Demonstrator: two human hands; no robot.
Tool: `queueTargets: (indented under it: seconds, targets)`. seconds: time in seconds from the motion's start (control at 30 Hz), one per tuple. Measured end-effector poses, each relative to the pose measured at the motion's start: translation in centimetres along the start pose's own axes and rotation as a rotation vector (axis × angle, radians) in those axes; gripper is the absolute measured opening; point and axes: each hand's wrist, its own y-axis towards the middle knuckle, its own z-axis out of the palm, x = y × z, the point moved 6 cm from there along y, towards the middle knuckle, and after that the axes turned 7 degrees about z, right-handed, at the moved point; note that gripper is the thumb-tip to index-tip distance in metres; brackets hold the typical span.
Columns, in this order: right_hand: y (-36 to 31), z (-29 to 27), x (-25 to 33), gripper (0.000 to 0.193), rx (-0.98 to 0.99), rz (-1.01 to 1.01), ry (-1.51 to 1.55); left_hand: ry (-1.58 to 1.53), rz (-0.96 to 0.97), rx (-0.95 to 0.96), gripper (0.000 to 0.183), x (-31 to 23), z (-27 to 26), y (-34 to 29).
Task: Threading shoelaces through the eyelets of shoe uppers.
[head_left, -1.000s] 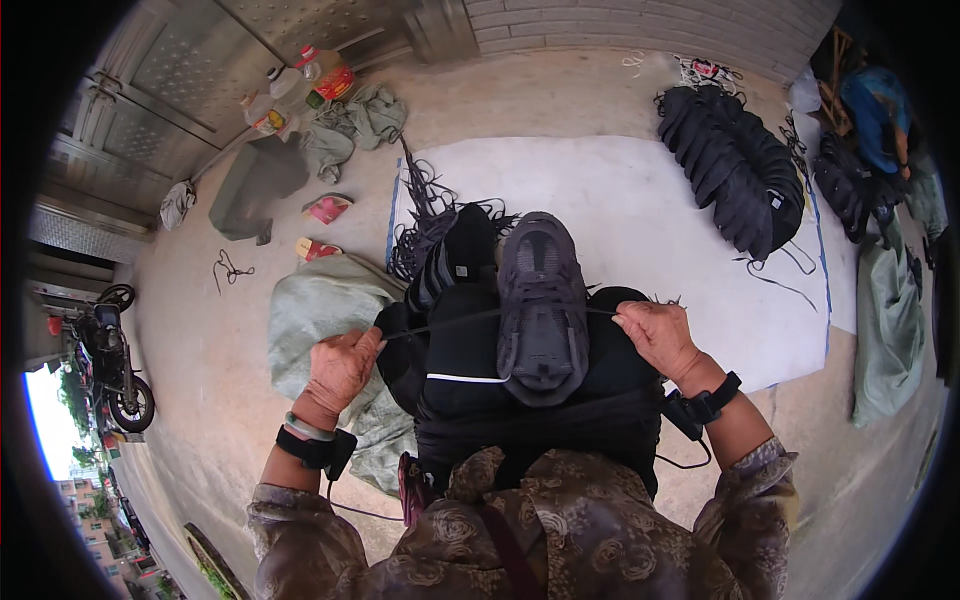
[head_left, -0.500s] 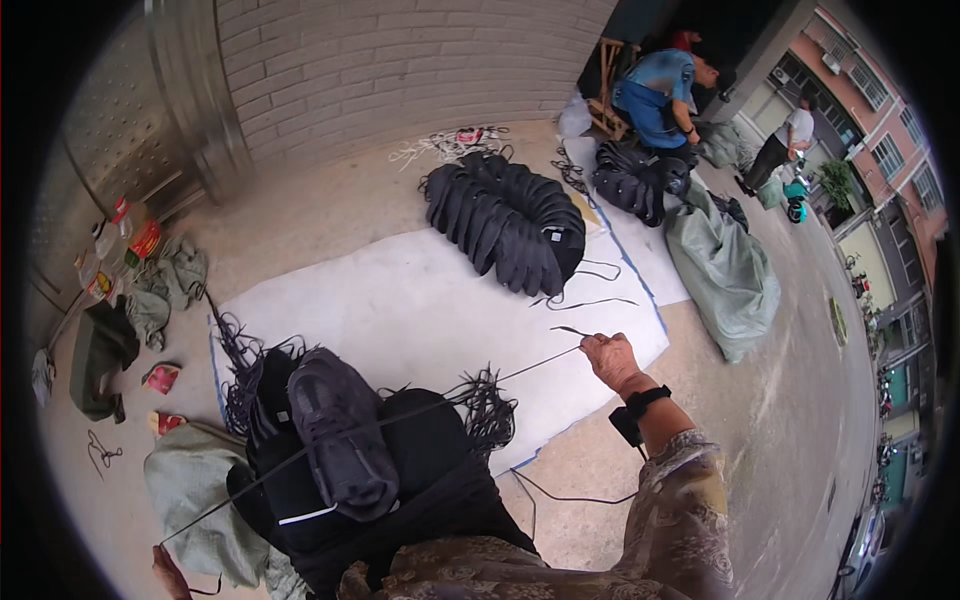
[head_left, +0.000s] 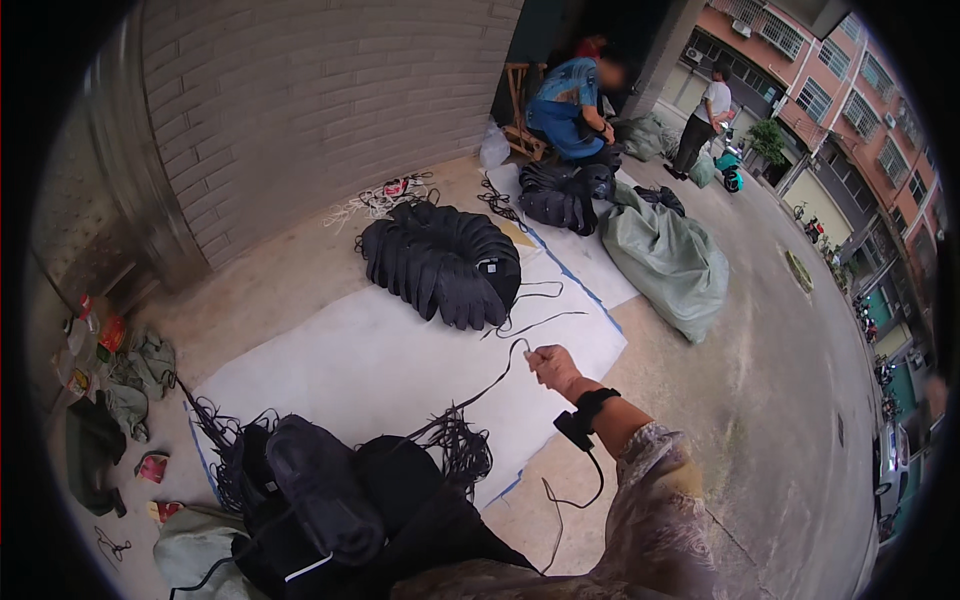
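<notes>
My right hand (head_left: 553, 367) is stretched out over the white sheet, its fingers closed on the end of a thin black shoelace (head_left: 490, 383). The lace hangs in a slack curve from my fingers down toward a bunch of dark laces (head_left: 462, 452) by my lap. A dark shoe (head_left: 322, 490) lies there on black cloth (head_left: 455, 525), with rounded black pieces beside it. Another stretch of black lace (head_left: 215, 568) runs from the shoe to the lower left edge. A thin white strip (head_left: 308, 568) shows near the shoe's lower end. My left hand is out of the picture.
On the white sheet (head_left: 300, 350) lies a ring of dark shoe uppers (head_left: 440, 265). A green sack (head_left: 668, 265) and a second pile of uppers (head_left: 558, 198) are beyond. A co-worker in blue (head_left: 565, 110) bends over at the back. Bottles (head_left: 85, 350) and cloths stand at left.
The lace that was pulled taut across the shoe between both hands is slack now. My left hand has left the picture. The whole view has shifted, with the uppers further left.
</notes>
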Motion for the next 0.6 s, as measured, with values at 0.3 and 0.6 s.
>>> queueTargets:
  seconds: [0.3,0.6]
  targets:
    - [-15.5,23.1,10.4,0.022,0.994,0.183,0.433,-0.928,-0.325,1.170,0.013,-19.8,26.5,-16.6]
    - [-16.4,28.4,14.0,0.010,0.898,0.156,0.694,-0.770,-0.196,0.990,0.015,-23.1,28.5,-16.6]
